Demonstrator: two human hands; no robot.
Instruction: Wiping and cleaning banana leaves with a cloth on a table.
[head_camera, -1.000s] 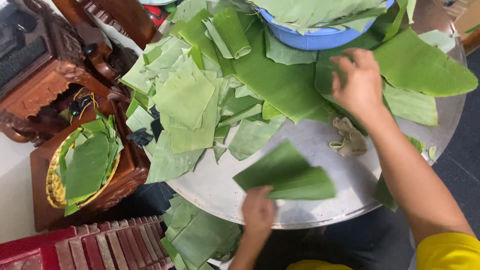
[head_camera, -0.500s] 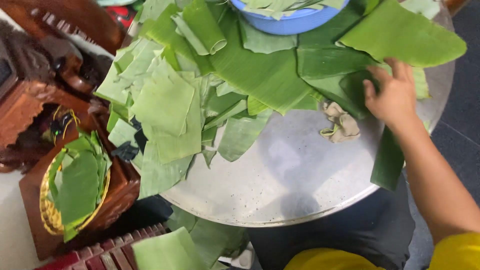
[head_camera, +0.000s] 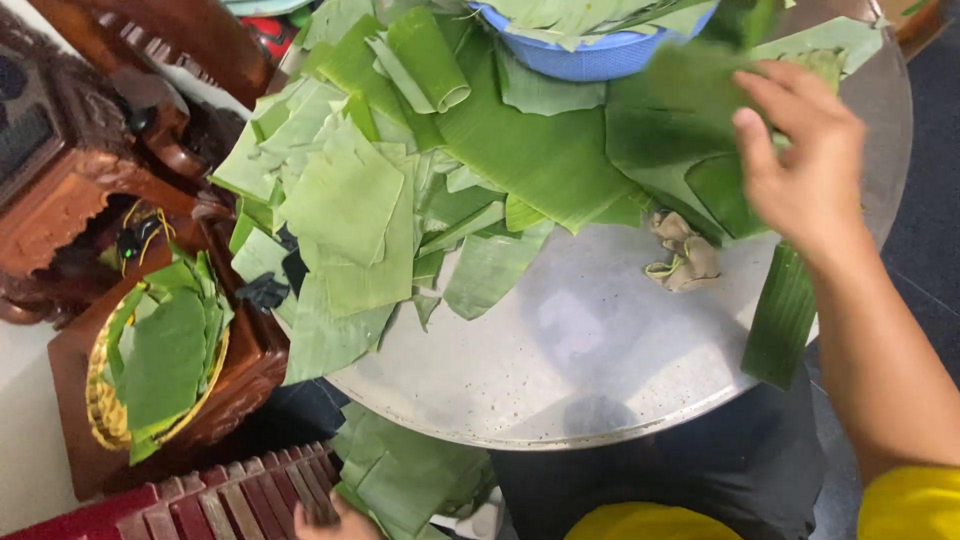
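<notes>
- Banana leaf pieces (head_camera: 560, 150) lie heaped over the far half of your round metal worktop (head_camera: 560, 360), overlapping one another.
- Your right hand (head_camera: 800, 165) rests on the dark green leaves at the right edge, fingers spread and curled onto a leaf; the view is blurred there, so you cannot tell whether it grips.
- Your left hand (head_camera: 335, 522) shows only partly at the bottom edge, touching the leaves (head_camera: 410, 470) below the worktop; you cannot tell its grip.
- A blue plastic basin (head_camera: 590, 50) of leaves stands at the far side.
- A crumpled cloth scrap (head_camera: 680, 255) lies on bare metal.
- A woven basket (head_camera: 105, 400) lined with leaves sits left.
</notes>
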